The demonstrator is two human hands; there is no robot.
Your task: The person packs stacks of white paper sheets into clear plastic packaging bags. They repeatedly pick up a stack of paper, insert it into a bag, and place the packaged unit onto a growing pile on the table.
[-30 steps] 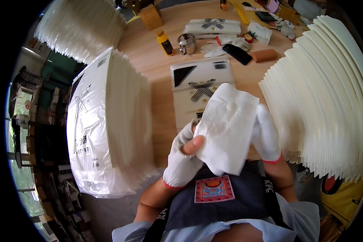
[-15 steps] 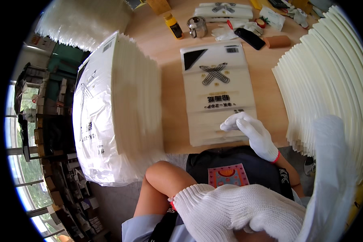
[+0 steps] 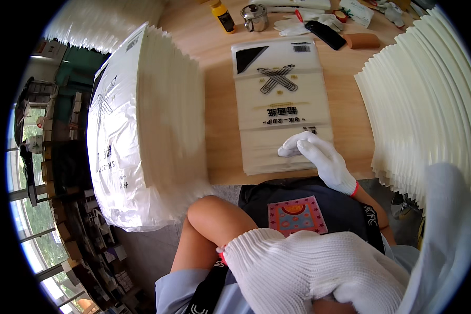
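Observation:
My right hand (image 3: 321, 159), in a white knit glove with a red cuff, hovers at or just over the near end of a flat, clear printed plastic bag (image 3: 281, 94). Its fingers are stretched out and lightly bent, with nothing seen between them. Close to the camera, my left hand (image 3: 319, 267) reaches across the front of my body in a ribbed white glove. Its fingers are hidden at the lower edge. Beside it rises a pale, blurred strip (image 3: 442, 225) whose kind I cannot make out.
Tall piles of plastic bags (image 3: 167, 115) stand at left, with a pale stack of sheets (image 3: 418, 104) at right. Toward the back lie a yellow bottle (image 3: 223, 18), a lidded metal pot (image 3: 255, 18), a black phone (image 3: 325, 35), a brown cylinder (image 3: 362, 41) and spare gloves (image 3: 293, 25).
The whole view has tilted, so the table's things sit higher in the picture. The pale strip at the right has shifted rightward and down. My right hand stays by the bag's near end.

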